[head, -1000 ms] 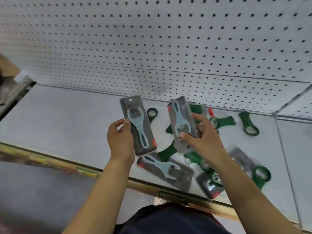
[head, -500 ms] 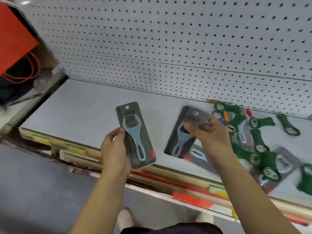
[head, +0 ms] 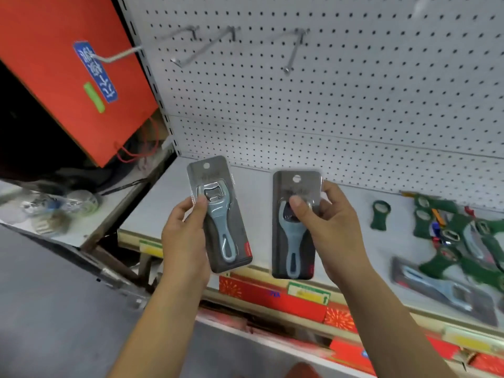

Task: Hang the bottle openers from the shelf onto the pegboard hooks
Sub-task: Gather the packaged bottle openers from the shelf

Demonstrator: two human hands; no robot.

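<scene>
My left hand [head: 185,238] grips a grey carded pack with a pale blue bottle opener [head: 221,214], held upright, hang hole at the top. My right hand [head: 331,230] holds a second pack of the same kind [head: 294,241], also upright, thumb across the opener's head. Both packs hover over the left part of the grey shelf [head: 163,208]. On the white pegboard [head: 354,105] above, bare metal hooks stick out: two at the upper left [head: 201,47] and one further right [head: 294,50]. More green and carded openers [head: 458,246] lie heaped on the shelf at the right.
A red paper bag [head: 68,77] hangs on a hook to the left of the pegboard's upright. A lower side shelf with blurred clutter [head: 54,208] lies at the left. One green opener [head: 380,215] lies alone mid-shelf. Red price-strip labels [head: 272,296] run along the shelf's front edge.
The view has swung up and left, bringing the hooks and red bag into sight. My right hand has turned its pack upright, hang hole up. Both packs stay in hand, raised slightly.
</scene>
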